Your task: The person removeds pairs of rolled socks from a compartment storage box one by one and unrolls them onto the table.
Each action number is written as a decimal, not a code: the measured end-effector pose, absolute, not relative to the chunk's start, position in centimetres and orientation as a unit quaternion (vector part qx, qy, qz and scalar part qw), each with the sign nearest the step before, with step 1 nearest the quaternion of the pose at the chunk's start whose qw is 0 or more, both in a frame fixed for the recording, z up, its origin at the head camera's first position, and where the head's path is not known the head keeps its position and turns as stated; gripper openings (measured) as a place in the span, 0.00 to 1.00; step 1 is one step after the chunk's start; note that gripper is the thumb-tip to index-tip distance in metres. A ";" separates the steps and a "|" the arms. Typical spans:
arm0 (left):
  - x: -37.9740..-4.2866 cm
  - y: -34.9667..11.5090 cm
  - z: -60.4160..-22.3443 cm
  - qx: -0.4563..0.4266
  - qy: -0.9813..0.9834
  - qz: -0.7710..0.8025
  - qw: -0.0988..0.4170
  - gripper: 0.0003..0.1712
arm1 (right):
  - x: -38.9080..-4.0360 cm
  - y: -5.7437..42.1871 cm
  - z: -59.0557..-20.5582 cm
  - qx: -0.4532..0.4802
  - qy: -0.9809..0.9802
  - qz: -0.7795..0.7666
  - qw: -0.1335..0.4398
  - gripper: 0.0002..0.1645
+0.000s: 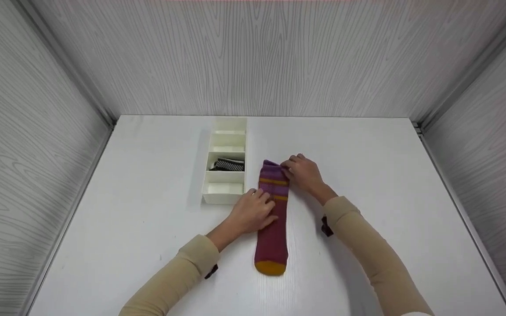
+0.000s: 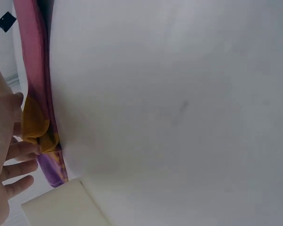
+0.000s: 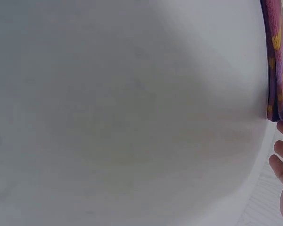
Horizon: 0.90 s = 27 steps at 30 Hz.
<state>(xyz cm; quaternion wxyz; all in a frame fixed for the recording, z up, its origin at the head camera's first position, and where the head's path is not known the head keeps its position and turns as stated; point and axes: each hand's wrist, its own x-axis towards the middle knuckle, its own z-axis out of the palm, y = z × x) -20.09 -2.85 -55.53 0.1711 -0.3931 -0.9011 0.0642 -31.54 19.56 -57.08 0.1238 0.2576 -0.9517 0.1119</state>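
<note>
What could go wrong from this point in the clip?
The maroon sock looks layered at its purple cuff, where the right hand works; a pull there might skew it.
The left hand is close beside the white box, so a leftward sweep could nudge that.
Laid flat, the sock looks longer than the box's compartments, so it may stick out if placed inside unfolded.

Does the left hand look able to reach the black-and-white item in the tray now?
Probably yes: the left hand touches the sock close to the tray, and nothing covers the black-and-white item from above. It would need to leave the sock and pass over the tray's wall.
</note>
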 end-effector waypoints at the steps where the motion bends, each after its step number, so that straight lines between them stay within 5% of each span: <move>1: -19.8 -3.0 -55.7 -0.401 -0.899 0.059 0.164 0.27 | -31.6 19.5 -57.1 0.256 -0.953 0.111 0.122 0.11; 16: -18.4 -4.0 -56.8 -0.398 -0.905 0.093 0.116 0.36 | -31.9 18.6 -57.4 0.279 -0.944 0.076 0.157 0.15; 27: -18.5 -4.1 -56.9 -0.397 -0.903 0.108 0.128 0.37 | -32.3 18.7 -57.4 0.259 -0.961 0.082 0.052 0.28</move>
